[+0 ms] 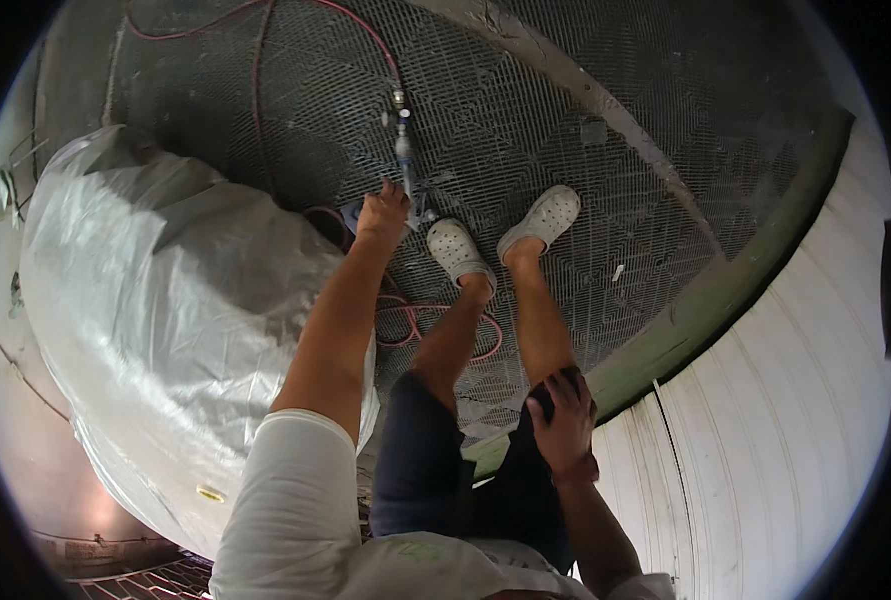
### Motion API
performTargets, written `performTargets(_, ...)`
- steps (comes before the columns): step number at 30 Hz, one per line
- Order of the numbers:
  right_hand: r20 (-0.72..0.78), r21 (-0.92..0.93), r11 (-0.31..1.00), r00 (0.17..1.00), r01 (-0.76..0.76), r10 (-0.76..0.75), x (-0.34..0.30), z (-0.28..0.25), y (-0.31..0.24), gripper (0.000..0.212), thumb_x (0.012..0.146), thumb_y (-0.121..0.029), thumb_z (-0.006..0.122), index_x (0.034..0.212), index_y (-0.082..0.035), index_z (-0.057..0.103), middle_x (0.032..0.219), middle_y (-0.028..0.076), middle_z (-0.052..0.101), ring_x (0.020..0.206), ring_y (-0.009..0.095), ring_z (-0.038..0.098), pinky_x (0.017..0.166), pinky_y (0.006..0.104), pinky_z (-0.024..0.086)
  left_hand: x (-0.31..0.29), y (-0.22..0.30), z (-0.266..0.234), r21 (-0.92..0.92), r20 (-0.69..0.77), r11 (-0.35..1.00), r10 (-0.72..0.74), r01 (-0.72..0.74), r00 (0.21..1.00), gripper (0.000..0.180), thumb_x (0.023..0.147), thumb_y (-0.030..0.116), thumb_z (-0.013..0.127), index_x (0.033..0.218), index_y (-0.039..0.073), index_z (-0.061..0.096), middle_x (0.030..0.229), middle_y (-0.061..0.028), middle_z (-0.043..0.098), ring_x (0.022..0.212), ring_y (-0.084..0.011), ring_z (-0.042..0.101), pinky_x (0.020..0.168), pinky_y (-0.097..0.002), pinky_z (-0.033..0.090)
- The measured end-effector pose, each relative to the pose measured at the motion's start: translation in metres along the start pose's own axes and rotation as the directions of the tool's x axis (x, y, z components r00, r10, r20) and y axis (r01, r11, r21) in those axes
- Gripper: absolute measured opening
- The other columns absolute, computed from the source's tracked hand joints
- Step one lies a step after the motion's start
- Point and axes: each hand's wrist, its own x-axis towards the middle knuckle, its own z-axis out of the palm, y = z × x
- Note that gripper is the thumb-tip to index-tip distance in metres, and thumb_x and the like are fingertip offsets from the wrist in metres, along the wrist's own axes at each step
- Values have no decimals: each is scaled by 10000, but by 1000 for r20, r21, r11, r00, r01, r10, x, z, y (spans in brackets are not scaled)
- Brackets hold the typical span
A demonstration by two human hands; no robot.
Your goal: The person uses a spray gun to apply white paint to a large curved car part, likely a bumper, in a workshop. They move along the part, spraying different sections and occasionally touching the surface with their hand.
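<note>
Reaching down to the floor, my left hand (384, 212) has its fingers bent round the near end of a silver air tool (404, 150) that looks like a spray gun. Blue parts and metal fittings run along the tool, joined to a red hose (376, 40). The palm side of this hand is hidden. A grey-blue piece (352, 214) lies just beside it, its kind unclear. My right hand (564, 425) rests on my right knee, over the dark shorts, with its fingers spread and nothing held.
Dark ribbed matting (656, 80) covers the floor. A large bulky thing under a pale plastic sheet (186, 280) stands close on the left. Hose loops (406, 318) lie behind my feet in grey clogs (458, 250). A green edge (756, 280) borders white panels (766, 420) on the right.
</note>
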Motion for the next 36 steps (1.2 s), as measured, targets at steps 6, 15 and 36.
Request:
performTargets(6,-45,22,1000,999,5,-4,54,-28,14,555,926,-342,808,1425,-122,700,1529,91,629,1532,473,423,1205,666,338,129,11,37,232,-88,966,140,-116,986,735,1004,182,735,1678,286,460,1843,-44,186,1709,-322,115,1166,-479,497)
performTargets(15,-35,38,999,999,29,-28,69,-51,21,538,933,-388,795,1407,-144,720,1516,83,642,1525,458,430,1209,697,316,164,1,27,217,82,959,169,-183,982,481,1000,172,729,1477,240,727,1804,-58,313,1698,-325,175,1179,-448,479)
performTargets(36,-710,701,314,668,640,225,107,-259,97,1490,805,-856,743,1738,25,-15,1723,285,316,1589,394,376,1255,527,404,-274,208,-538,-627,-382,405,585,-666,716,713,890,252,798,1520,29,552,1295,-237,736,1183,-386,731,960,-478,583)
